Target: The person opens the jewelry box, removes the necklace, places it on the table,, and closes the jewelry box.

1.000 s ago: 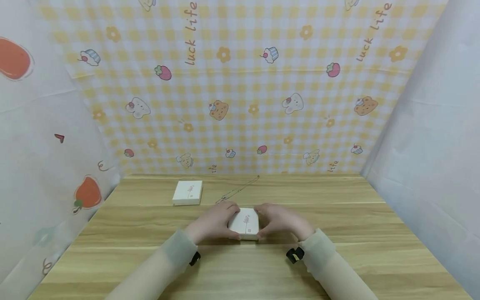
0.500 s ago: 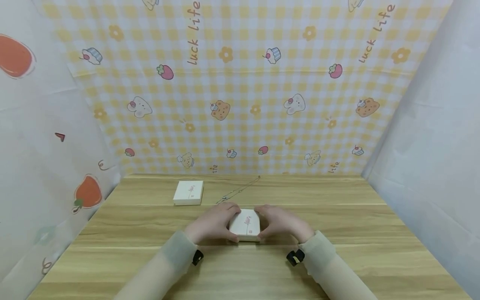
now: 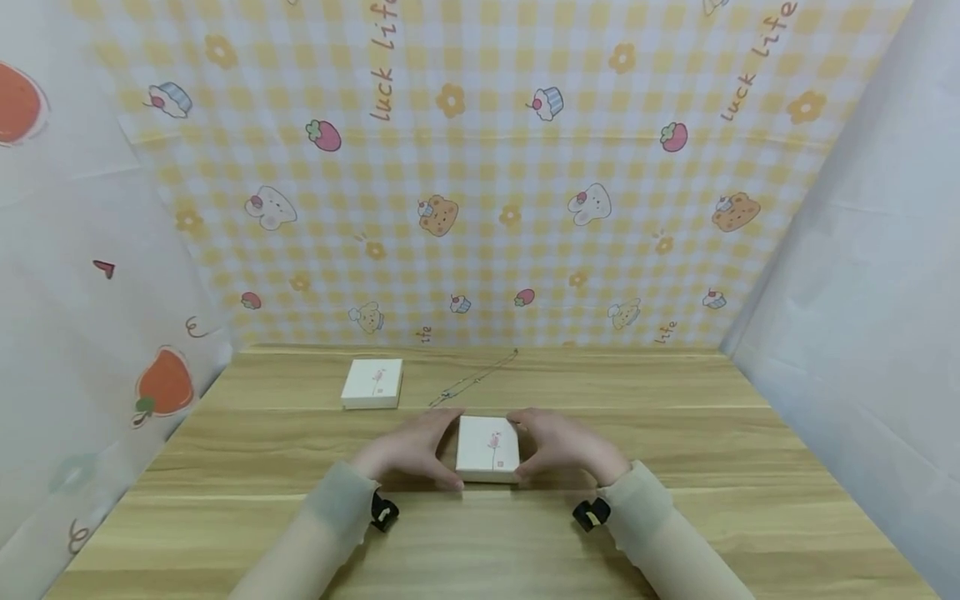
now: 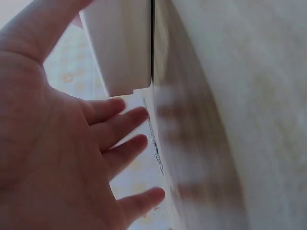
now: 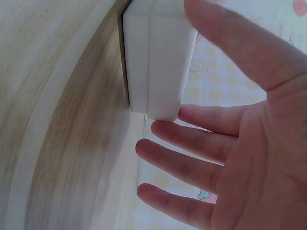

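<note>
A small square white box [image 3: 487, 448] with a pink flower drawing on its lid lies flat on the wooden table between both hands. My right hand [image 3: 564, 443] spans its right side, thumb at the near corner and index finger at the far one. In the right wrist view a seam runs round the box [image 5: 165, 62], and the other fingers reach past it. My left hand [image 3: 414, 448] stands just off the left side, fingers apart and loosely bent around nothing. The left wrist view shows the box [image 4: 122, 48] beyond that hand's spread fingers.
Another white box [image 3: 372, 382] with the same drawing sits farther back on the left. A thin chain [image 3: 447, 394] stretches slantwise across the table [image 3: 637, 383] behind the hands. Patterned cloth [image 3: 480, 167] hangs upright at the back.
My left hand has come off the box and shifted slightly left, its fingers leaving the box's edges. The right hand stays at the box, and the box has hardly moved.
</note>
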A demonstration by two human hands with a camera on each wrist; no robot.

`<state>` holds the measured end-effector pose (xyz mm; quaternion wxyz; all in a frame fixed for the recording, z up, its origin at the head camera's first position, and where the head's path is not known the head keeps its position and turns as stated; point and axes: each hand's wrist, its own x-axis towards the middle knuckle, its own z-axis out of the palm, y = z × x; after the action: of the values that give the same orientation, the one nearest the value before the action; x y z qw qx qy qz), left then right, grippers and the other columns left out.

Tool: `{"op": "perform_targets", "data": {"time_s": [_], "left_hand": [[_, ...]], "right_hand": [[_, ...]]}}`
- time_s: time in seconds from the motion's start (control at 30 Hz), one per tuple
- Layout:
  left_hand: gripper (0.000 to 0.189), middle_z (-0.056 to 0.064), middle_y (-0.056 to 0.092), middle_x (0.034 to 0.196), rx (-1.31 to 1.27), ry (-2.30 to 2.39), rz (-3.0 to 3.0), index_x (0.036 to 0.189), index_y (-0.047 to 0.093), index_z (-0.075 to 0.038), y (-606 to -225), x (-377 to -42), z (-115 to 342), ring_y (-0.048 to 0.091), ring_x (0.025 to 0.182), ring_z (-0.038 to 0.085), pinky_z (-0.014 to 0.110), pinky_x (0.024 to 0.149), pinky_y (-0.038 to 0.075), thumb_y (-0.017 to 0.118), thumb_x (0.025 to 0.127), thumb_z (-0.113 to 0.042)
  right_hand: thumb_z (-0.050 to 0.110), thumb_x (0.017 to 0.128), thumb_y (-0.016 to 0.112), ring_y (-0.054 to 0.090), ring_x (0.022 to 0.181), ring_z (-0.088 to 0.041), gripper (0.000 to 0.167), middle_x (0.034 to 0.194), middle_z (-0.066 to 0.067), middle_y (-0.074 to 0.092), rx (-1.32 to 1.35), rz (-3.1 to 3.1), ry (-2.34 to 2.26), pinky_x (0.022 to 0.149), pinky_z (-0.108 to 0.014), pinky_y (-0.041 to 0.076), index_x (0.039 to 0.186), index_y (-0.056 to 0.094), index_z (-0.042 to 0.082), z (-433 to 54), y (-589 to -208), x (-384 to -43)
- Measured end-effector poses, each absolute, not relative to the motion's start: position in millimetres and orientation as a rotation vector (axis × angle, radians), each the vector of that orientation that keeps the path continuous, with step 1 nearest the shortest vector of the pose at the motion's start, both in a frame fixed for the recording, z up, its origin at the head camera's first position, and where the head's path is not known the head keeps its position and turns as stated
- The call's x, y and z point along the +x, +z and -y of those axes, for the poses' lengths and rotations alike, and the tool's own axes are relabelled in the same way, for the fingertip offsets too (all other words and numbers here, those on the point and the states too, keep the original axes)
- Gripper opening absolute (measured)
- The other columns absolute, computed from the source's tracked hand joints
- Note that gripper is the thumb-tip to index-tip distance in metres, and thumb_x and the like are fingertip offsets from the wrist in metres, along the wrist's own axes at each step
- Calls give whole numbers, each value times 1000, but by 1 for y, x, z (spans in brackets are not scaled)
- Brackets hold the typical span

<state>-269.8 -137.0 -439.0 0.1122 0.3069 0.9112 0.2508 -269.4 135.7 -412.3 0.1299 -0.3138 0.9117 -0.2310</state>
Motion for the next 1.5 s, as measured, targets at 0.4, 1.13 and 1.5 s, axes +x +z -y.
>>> {"op": "perform_targets", "data": {"time_s": [0.4,1.13,1.5], "left_hand": [[106,18,42,146,809,714,-2727,144,38,2,-436,-267,134,37,134,36,56,109,26,86,64,-49],[98,12,53,137,810,1002,-2698,140,43,-3,-425,-266,130,46,127,33,53,103,37,88,64,-44],[95,12,47,143,771,1291,-2637,142,39,-6,-415,-260,128,41,132,32,56,108,29,87,68,-39]], "right_hand": [[38,66,89,44,131,-31,107,145,-16,44,-819,-2640,-637,107,-47,36,148,31,0,-137,-420,-272],[22,67,87,50,122,-34,100,141,-14,48,-897,-2532,-961,97,-51,43,148,33,3,-151,-411,-283],[18,69,86,52,118,-33,98,138,-14,48,-1035,-2494,-1165,96,-51,44,149,32,7,-158,-392,-280]]}}
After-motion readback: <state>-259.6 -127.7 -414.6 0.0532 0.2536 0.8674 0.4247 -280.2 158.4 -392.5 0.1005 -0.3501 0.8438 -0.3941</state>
